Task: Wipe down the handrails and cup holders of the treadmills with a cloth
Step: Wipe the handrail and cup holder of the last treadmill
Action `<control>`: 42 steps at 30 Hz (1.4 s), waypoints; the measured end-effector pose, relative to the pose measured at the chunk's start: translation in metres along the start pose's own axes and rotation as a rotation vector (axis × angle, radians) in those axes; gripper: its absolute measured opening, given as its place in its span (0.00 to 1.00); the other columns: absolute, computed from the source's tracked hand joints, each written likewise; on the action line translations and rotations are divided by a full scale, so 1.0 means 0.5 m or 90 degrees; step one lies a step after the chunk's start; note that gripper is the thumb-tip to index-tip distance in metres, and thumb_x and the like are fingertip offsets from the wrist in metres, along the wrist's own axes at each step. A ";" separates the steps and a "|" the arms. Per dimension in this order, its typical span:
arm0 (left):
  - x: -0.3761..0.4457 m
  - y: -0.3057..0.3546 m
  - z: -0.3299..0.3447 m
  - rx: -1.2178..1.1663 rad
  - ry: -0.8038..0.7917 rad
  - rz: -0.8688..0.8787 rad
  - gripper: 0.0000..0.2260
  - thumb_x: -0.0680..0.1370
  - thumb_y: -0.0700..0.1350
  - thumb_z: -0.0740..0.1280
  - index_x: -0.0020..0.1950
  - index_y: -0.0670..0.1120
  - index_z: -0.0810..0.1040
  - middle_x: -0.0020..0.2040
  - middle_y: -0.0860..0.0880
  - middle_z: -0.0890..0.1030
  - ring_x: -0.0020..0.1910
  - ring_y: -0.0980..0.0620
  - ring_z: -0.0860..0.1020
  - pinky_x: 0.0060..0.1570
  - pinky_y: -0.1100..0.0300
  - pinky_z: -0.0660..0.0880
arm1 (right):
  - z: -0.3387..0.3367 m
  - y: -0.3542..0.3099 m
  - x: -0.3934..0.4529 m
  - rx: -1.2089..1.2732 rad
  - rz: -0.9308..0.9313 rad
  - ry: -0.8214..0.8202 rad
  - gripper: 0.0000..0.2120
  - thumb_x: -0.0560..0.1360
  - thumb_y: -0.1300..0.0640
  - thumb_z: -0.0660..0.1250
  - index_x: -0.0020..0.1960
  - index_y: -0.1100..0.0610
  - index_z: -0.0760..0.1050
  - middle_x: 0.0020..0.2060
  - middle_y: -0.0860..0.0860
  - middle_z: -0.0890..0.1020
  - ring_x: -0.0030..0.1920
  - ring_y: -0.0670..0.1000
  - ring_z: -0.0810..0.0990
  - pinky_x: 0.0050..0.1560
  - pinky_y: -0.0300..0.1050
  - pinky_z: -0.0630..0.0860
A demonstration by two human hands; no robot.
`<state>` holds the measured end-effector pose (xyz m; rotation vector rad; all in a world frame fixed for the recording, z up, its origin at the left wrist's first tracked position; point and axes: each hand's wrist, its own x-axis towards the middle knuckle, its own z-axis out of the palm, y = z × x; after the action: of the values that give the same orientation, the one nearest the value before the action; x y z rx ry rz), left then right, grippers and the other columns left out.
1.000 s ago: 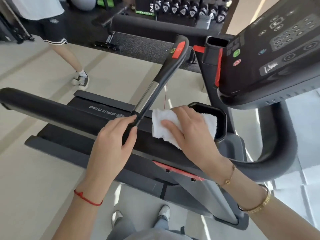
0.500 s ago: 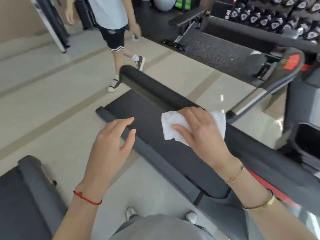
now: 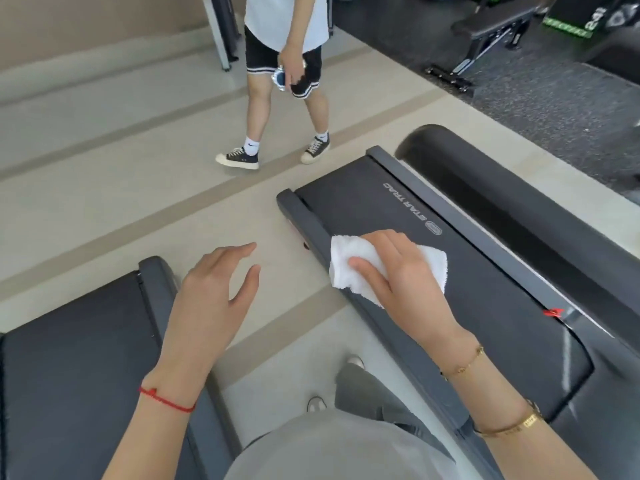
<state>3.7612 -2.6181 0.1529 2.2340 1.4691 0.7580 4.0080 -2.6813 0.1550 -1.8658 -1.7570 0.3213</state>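
Gripping the white cloth (image 3: 388,268) at centre right of the frame, the right hand (image 3: 405,282) holds it above the treadmill (image 3: 398,209) deck. The left hand (image 3: 214,292) hovers at centre with fingers loose, holding nothing.

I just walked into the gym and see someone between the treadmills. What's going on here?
A person stands between two treadmills. Their right hand holds a folded white cloth in the air above the right treadmill, not touching a handrail. The left hand is open and holds nothing, over the floor. Another person walks past on the far side.
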 end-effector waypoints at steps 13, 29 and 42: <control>0.292 -0.192 -0.007 0.000 0.017 -0.097 0.14 0.79 0.43 0.66 0.65 0.44 0.79 0.59 0.50 0.81 0.50 0.46 0.79 0.56 0.54 0.75 | 0.162 -0.004 0.365 0.001 -0.019 -0.054 0.17 0.80 0.47 0.58 0.58 0.59 0.76 0.51 0.52 0.79 0.50 0.54 0.75 0.55 0.50 0.72; 0.864 -0.400 0.006 0.021 0.062 -0.100 0.13 0.79 0.43 0.67 0.64 0.45 0.79 0.58 0.48 0.81 0.56 0.46 0.79 0.55 0.49 0.77 | 0.285 0.029 0.990 0.037 -0.045 -0.036 0.16 0.80 0.47 0.58 0.56 0.58 0.75 0.49 0.51 0.79 0.49 0.52 0.75 0.53 0.47 0.72; 1.472 -0.614 0.048 0.039 -0.015 0.028 0.13 0.79 0.42 0.67 0.64 0.44 0.79 0.56 0.48 0.82 0.55 0.46 0.80 0.57 0.47 0.76 | 0.413 0.094 1.517 0.024 0.059 0.062 0.17 0.80 0.47 0.57 0.55 0.59 0.76 0.49 0.50 0.79 0.48 0.52 0.77 0.51 0.49 0.75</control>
<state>3.7853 -1.8210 0.1348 2.3197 1.4563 0.7063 4.0268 -1.8952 0.1079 -1.9064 -1.5937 0.2914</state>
